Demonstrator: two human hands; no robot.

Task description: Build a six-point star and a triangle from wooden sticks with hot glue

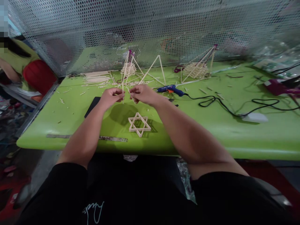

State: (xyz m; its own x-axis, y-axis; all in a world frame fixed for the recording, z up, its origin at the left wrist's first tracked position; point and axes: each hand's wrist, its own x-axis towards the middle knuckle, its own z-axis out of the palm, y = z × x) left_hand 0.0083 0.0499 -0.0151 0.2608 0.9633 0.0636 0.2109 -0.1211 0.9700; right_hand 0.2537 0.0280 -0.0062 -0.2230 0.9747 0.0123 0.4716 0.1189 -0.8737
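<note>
My left hand (114, 95) pinches a thin wooden stick (123, 90) that stands nearly upright between thumb and fingers. Close beside it, my right hand (141, 94) grips another wooden stick (131, 96), which slants down to the right. Both hands are held above the green table. Below them lies a six-pointed star (139, 125) built from light wooden sticks. A blue glue gun (172, 89) with an orange trigger rests just beyond my right wrist. Behind my hands stands a stick frame (160, 64) shaped like a peak.
Loose sticks (97, 78) are spread at the back left. Two stick-built models, one left (128, 69) and one right (196, 69), stand near the perforated metal screen (150, 25). A black cord (225, 106) winds across the right side. A metal ruler (113, 138) lies along the front edge. Someone sits at far left (20, 59).
</note>
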